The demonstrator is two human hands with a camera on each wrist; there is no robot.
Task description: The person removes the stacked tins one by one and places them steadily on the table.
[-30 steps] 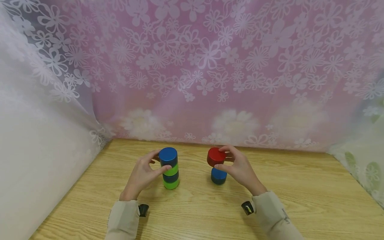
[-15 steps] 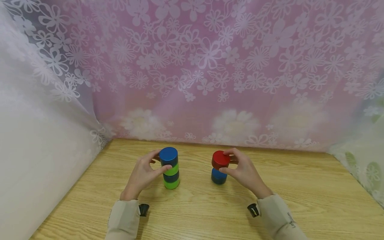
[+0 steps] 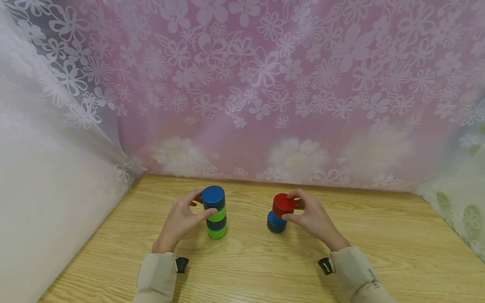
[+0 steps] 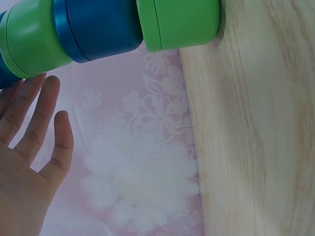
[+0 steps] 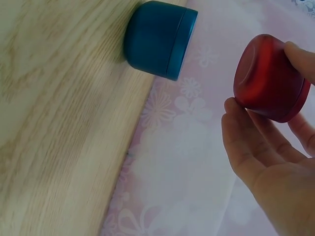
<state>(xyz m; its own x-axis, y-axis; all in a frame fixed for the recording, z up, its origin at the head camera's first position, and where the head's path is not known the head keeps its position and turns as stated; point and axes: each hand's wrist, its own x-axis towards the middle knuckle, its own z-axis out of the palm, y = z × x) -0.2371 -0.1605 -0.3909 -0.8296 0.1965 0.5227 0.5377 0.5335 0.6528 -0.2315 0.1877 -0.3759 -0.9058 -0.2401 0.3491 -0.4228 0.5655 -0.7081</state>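
Observation:
On the left stands an upright stack of small round lidded tins, blue and green by turns, with a blue tin (image 3: pixel 213 197) on top and a green tin (image 3: pixel 217 232) at the bottom. My left hand (image 3: pixel 182 216) holds the stack near its top, thumb in front and fingers behind. My right hand (image 3: pixel 313 218) pinches a red tin (image 3: pixel 283 205) between thumb and fingers. Below it a second blue tin (image 3: pixel 276 225) stands on the table, partly covered by the red one in the head view. A gap shows between the red tin (image 5: pixel 270 81) and that blue tin (image 5: pixel 156 39) in the right wrist view.
The wooden table (image 3: pixel 242 265) reaches back to a pink flowered curtain (image 3: pixel 242 105). A pale cloth (image 3: pixel 57 181) hangs along the left edge, and another patterned cloth (image 3: pixel 454 206) along the right. Dark wrist cameras stick out from both sleeves.
My right hand has carried the red tin to the right and slightly toward me, over the lone blue tin. The left hand and its stack have stayed in place.

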